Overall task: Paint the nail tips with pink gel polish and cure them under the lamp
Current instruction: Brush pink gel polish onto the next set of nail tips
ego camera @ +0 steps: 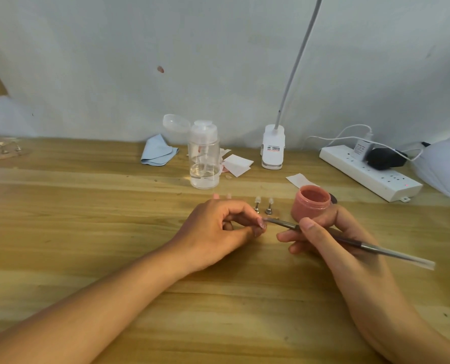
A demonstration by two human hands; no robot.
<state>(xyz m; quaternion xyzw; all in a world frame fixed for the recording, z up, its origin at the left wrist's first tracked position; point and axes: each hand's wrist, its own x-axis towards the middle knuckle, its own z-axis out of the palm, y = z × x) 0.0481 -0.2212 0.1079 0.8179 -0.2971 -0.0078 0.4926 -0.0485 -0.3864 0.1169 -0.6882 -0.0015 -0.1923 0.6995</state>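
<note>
Pinching the nail tip (261,226) steady in the left hand (218,229), stroke gently with the brush (284,224) gripped by the right hand (331,240); the pink jar (311,203) waits at 2 o'clock.

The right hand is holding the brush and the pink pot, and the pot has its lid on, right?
Not quite: the right hand holds the brush and the pink pot, but the pot is open, no lid on it. The head view shows this.

Head-worn camera looks down, close over the table (92,232)
</note>
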